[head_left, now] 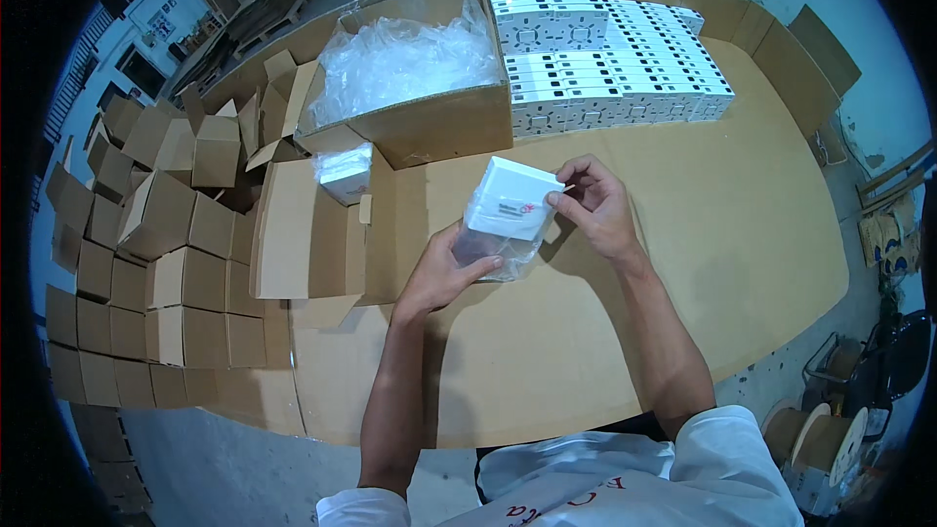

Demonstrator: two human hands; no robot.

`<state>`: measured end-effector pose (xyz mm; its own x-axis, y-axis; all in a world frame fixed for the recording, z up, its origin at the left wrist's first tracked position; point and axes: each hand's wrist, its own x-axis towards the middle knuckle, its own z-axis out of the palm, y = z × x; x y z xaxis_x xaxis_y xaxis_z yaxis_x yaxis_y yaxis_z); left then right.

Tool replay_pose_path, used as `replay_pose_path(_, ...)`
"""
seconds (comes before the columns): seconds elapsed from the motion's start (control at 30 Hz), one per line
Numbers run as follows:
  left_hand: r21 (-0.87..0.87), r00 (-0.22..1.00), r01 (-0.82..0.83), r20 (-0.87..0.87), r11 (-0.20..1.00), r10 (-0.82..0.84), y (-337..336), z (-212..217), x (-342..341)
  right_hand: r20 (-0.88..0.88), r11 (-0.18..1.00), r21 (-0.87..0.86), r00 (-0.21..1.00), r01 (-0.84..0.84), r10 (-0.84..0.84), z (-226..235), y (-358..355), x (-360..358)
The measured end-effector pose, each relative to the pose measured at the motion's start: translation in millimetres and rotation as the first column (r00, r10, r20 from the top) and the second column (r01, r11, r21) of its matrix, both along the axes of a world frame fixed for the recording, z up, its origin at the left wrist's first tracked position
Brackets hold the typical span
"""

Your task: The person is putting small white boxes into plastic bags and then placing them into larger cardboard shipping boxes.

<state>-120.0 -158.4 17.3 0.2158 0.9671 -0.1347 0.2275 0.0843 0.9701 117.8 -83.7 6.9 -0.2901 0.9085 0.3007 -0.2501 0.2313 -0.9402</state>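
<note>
Left hand (pixel 444 273) gripped the clear bag's (pixel 493 244) lower end; right hand (pixel 595 203) pinched its top flap over a white box (pixel 512 197), above the counter's (pixel 683 263) middle.

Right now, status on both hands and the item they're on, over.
Left hand grips the clear plastic bag from below. Right hand pinches the bag's top edge. White flat box half inside the bag. Nothing in the way.

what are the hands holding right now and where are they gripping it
Both hold one white box in a clear plastic bag. The left hand grips the bag's lower end; the right hand pinches its upper right edge.
</note>
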Motion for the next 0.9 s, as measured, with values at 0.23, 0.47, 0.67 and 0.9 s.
replay_pose_path(0.23,0.060,0.984,-0.057,0.174,0.997,0.046,4.0,-4.7,4.2,0.010,0.998,-0.063,1.000,0.028,-0.027,1.5,1.7,-2.0)
replay_pose_path(0.47,-0.072,0.955,-0.170,0.232,0.983,0.182,8.0,-8.7,9.2,0.116,0.991,-0.125,0.991,-0.045,0.060,-8.6,4.4,-6.8)
replay_pose_path(0.67,-0.079,0.949,-0.186,0.244,0.979,0.200,12.9,-23.0,6.2,0.215,0.969,-0.234,0.968,-0.075,0.127,-11.4,4.2,-8.0)
replay_pose_path(0.9,-0.151,0.826,-0.286,0.462,0.946,0.324,16.4,-34.0,6.9,0.189,0.903,-0.420,0.964,-0.093,0.187,2.3,-4.3,-11.1)
